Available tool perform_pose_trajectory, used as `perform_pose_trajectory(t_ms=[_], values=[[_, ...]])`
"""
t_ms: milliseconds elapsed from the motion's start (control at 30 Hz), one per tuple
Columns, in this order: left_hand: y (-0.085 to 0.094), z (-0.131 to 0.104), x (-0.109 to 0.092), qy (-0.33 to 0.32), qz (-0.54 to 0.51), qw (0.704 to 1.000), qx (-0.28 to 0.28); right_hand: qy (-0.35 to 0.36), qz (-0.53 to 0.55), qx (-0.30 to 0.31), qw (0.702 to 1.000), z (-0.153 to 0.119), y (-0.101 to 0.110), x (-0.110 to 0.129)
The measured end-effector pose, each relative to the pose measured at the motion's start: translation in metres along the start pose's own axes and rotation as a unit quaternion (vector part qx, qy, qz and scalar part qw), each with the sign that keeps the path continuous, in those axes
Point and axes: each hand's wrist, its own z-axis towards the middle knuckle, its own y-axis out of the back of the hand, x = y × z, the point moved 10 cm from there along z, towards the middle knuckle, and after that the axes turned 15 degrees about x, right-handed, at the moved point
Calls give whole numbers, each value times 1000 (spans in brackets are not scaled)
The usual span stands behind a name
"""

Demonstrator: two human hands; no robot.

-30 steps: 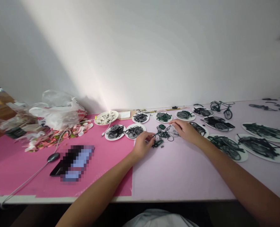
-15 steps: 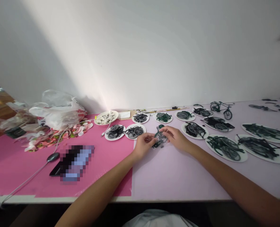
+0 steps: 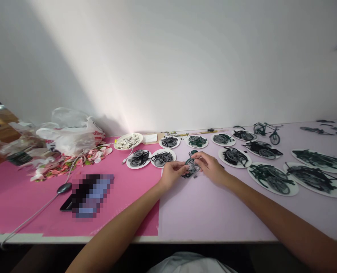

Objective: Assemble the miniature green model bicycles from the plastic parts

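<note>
Wheel (image 3: pixel 193 165) is sitting at clock centre between both hands, 12 being toward the wall (image 3: pixel 168 68). Left hand (image 3: pixel 172 175) is grasping its edge from 8, thumb and fingers closed on it; right hand (image 3: pixel 211 168) is pinching it from 3. Green parts (image 3: pixel 189 174) are bunching right by the wheel; from where I'm standing, can't tell if any are joined to it. Small silver bit (image 3: pixel 195 176) is lying just beside, at 6. Plate (image 3: pixel 205 144) of green parts is lying at 12, larger plate (image 3: pixel 294 186) at 3. Bike (image 3: pixel 266 132) is standing upright at 2. Bag (image 3: pixel 68 136) is slumping between 9 and 10, well apart.
</note>
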Motion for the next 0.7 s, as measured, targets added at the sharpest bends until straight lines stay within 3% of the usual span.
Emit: perform_pose_trajectory(t_ms=[400, 700], values=[[-6, 1, -4, 2, -33, 999, 20, -11, -81, 32, 996, -5, -20, 4], [-8, 1, -3, -3, 6, 1000, 30, -27, -121, 31, 992, -7, -19, 13]])
